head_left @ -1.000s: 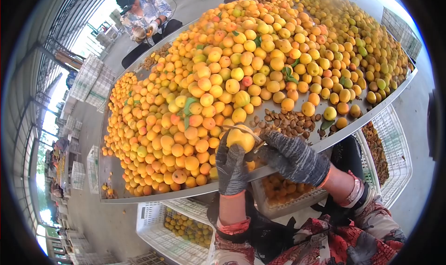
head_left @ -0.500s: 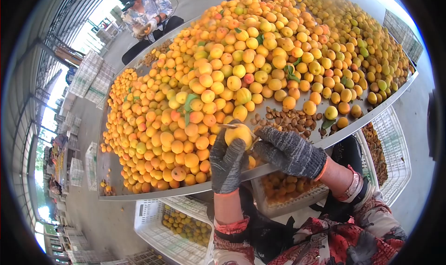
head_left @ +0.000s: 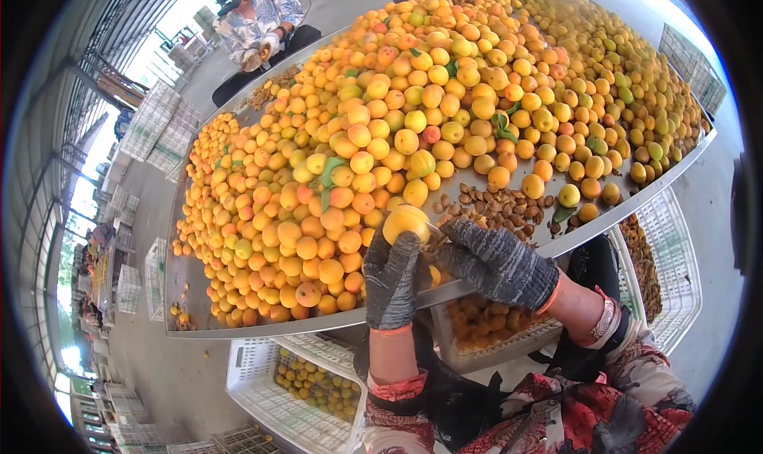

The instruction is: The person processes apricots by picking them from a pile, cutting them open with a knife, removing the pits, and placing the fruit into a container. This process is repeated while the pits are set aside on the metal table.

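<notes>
My left hand (head_left: 392,275), in a grey knitted glove, is closed round a yellow apricot (head_left: 406,223) just above the table's near edge. Its thumb presses against the near side of the fruit. Close on the right is my gloved right hand (head_left: 501,265), fingers pinched together around a thin tool (head_left: 433,229) whose slim end reaches to the apricot's right side. Most of that tool is hidden by the fingers; I cannot tell its exact kind. Beyond both hands, a large heap of apricots (head_left: 350,160) covers the metal table (head_left: 238,334). Brown apricot stones (head_left: 509,209) lie behind my right hand.
Under the near edge stand white plastic crates: one (head_left: 246,374) with yellowish fruit at left, another (head_left: 675,271) with brown stones at right, and orange pieces (head_left: 485,323) between. A person (head_left: 258,25) sits across the table at far left. Stacked crates (head_left: 159,128) stand farther left.
The thin tool lay across the top of the apricot earlier; now its end shows only at the fruit's right side. Both hands stay nearly in place, and the view has shifted slightly.
</notes>
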The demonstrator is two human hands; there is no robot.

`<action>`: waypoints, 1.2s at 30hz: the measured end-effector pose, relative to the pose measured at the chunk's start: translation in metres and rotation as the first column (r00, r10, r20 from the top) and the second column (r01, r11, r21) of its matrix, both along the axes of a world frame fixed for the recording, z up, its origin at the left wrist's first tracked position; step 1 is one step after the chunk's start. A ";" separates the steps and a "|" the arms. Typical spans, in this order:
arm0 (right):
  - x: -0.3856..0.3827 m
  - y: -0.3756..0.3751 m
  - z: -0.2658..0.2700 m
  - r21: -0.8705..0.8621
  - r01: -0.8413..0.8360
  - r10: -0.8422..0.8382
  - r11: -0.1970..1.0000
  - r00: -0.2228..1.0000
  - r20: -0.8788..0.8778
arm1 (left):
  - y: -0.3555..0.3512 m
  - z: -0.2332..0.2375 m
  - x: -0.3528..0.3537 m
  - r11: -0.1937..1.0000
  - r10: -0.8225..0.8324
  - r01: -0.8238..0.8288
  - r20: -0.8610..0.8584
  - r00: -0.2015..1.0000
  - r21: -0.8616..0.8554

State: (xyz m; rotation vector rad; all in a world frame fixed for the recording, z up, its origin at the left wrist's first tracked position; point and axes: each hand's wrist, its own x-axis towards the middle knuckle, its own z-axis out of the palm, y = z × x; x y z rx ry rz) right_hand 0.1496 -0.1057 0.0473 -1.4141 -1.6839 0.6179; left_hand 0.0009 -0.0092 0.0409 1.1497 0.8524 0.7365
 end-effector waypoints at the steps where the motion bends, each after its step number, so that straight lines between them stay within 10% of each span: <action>1: -0.003 0.000 -0.005 -0.002 -0.002 0.002 1.000 1.000 0.004 | -0.002 -0.003 0.003 0.998 0.044 -0.044 -0.006 0.999 0.035; 3: -0.018 0.002 -0.019 0.387 0.100 -0.217 0.917 0.937 0.272 | -0.012 -0.006 0.017 0.990 0.139 -0.142 0.119 0.983 0.018; 9: -0.022 0.003 -0.026 0.327 0.144 -0.184 0.934 0.978 0.094 | -0.016 -0.002 0.023 0.977 0.197 -0.169 0.251 0.948 -0.129; 11: -0.010 0.002 -0.021 0.235 0.115 -0.113 0.965 0.993 -0.023 | -0.008 0.000 0.019 0.932 0.161 -0.162 0.032 0.986 0.324; 13: -0.001 0.002 -0.011 0.133 0.070 -0.049 0.989 0.987 -0.153 | -0.001 0.002 0.007 0.972 0.106 -0.108 0.019 0.994 0.211; 21: -0.016 0.010 -0.007 0.408 0.055 -0.267 0.911 0.833 0.485 | -0.011 -0.008 0.029 0.920 0.327 -0.365 0.232 0.916 0.144; 25: -0.038 0.005 -0.031 0.165 0.249 -0.245 0.954 0.968 -0.046 | -0.017 -0.015 0.036 0.945 0.324 -0.324 0.265 0.908 -0.043; 32: -0.011 0.005 -0.016 0.003 0.068 -0.068 0.998 0.997 0.023 | -0.009 0.004 0.011 0.994 0.102 -0.105 -0.117 0.988 -0.022; 36: -0.002 0.007 -0.012 0.294 -0.038 -0.106 0.955 0.883 0.457 | -0.005 -0.014 0.019 0.973 0.190 -0.196 0.057 0.980 0.119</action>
